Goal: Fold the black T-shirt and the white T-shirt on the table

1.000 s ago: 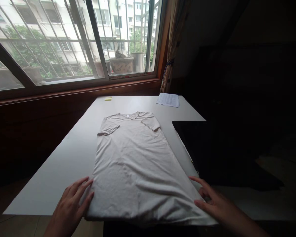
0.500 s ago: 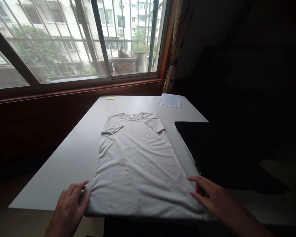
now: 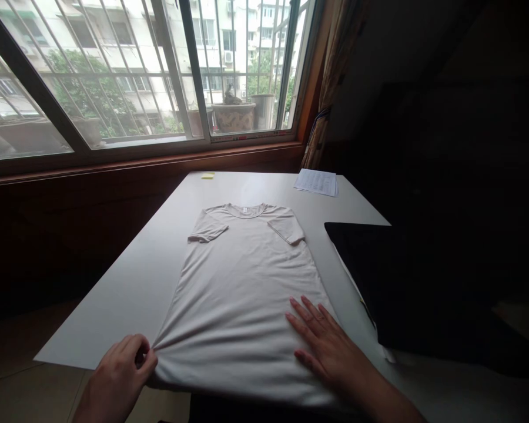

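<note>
A person's two bare hands work on a pale, short-sleeved T-shirt [image 3: 242, 282] spread on a white table [image 3: 123, 299], its collar toward the far side and its lower end toward the person. The left hand [image 3: 121, 370] is closed, thumb and fingers pinching the shirt's left side edge near the bottom corner; creases fan out from the pinch across the cloth. The right hand [image 3: 332, 346] is open, palm down with fingers spread, resting on the lower right part of the shirt, just inside its side edge. The lower end of the shirt reaches the table's near edge and covers it there; whether the hem hangs over is hard to tell. To the left, a wide stretch of white tabletop separates the shirt from the table's slanting left edge. To the right, a narrower strip of tabletop runs between the shirt and a black cloth [image 3: 414, 282], whose far side fades into shadow. Beyond the collar, more tabletop leads to the far edge, with a yellow note [image 3: 207, 175] near the far left corner and printed papers [image 3: 316, 182] near the far right corner. Behind the table is a barred window [image 3: 136, 76].
</note>
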Demonstrator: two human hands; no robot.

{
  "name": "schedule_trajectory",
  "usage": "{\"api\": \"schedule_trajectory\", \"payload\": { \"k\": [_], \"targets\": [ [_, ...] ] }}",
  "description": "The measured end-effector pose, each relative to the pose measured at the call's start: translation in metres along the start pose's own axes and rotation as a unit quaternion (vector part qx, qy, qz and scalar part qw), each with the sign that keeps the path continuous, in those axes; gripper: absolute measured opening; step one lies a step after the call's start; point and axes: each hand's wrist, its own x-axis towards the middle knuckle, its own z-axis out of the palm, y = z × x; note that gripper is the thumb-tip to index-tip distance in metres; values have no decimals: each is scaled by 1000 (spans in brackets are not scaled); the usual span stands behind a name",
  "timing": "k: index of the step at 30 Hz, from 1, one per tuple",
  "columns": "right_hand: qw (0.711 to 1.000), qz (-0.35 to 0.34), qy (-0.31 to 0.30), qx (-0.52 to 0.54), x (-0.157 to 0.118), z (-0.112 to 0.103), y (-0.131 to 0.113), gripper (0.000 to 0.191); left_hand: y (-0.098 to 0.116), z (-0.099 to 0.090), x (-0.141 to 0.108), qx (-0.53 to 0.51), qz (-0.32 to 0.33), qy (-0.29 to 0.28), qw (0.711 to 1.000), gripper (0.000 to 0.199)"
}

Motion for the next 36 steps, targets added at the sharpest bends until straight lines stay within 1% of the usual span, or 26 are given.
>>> {"api": "schedule_trajectory", "payload": {
  "k": [3, 5, 6, 9, 11, 13, 15, 16, 18, 21, 23, 26, 28, 30, 33, 36],
  "targets": [
    [1000, -1, -3, -7, -4, -4, -7, 73, -3, -12, 2, 22, -19, -88, 996, 21],
    [1000, -6, -9, -12, -5, -11, -12, 73, -6, -18, 2, 28, -12, -150, 988, 22],
    [1000, -10, -12, -12, -4, -15, -14, 71, -7, -21, 2, 30, -7, -172, 985, 23],
    [1000, 3, -8, 6, 1, -28, -12, 58, -11, -32, 7, 43, 14, -207, 977, 22],
    [999, 27, 9, 18, 9, -36, -6, 48, -13, -39, 16, 47, 36, -208, 976, 21],
    [998, 47, 34, 24, 21, -42, 3, 42, -10, -46, 32, 42, 65, -179, 981, 22],
    [997, 57, 56, 21, 38, -45, 13, 40, -1, -50, 54, 39, 100, -125, 986, 30],
    [996, 59, 65, 19, 48, -47, 17, 39, 6, -50, 67, 42, 120, -96, 987, 35],
    [995, 57, 78, 17, 70, -48, 24, 40, 21, -45, 98, 63, 156, -61, 984, 38],
    [993, 49, 101, 24, 108, -48, 30, 40, 36, -27, 149, 92, 195, -19, 976, 37],
    [992, 38, 117, 35, 135, -46, 28, 38, 37, -11, 182, 93, 174, 29, 980, 36],
    [993, 12, 114, 40, 173, -40, 17, 32, 25, 15, 221, 37, 127, 93, 987, 33],
    [994, 6, 104, 37, 198, -32, 5, 23, 13, 30, 238, 4, 101, 122, 987, 33],
    [995, -6, 92, 35, 222, -23, -10, 15, 3, 43, 247, -18, 92, 146, 985, 33],
    [996, -36, 72, 39, 260, -6, -34, 10, -9, 55, 250, -54, 115, 182, 975, 33],
    [996, -49, 65, 42, 296, 10, -56, 14, -13, 60, 250, -71, 134, 199, 968, 33]
  ]
}}
